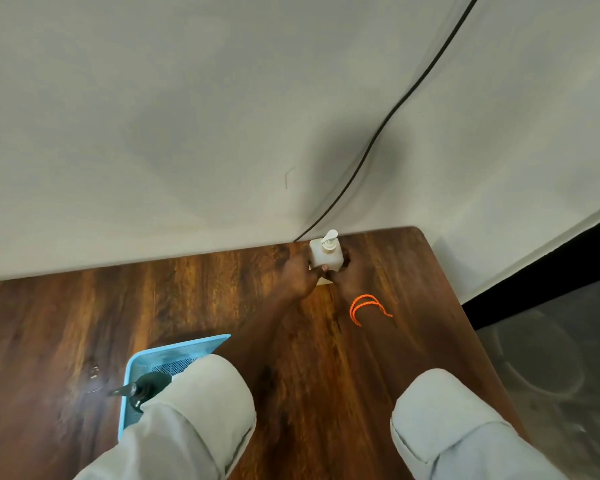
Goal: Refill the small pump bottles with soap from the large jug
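Both the left hand [297, 271] and the right hand [352, 275] are gripping the white pump bottle [325, 252], standing upright at the wooden table's [66, 323] far edge by the wall [187, 116].

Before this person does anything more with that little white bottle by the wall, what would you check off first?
1. White pump bottle upright on the table: ok.
2. Both hands on it: left hand and right hand hold it from either side: ok.
3. Pump top in place, not yet unscrewed for refilling: ok.
4. Large soap jug within reach: cannot tell, none is in view.
5. Black cable behind the bottle clear of the hands: ok.
6. Dark pump bottle in the blue tray, partly hidden by the left sleeve; its soap level: cannot tell.
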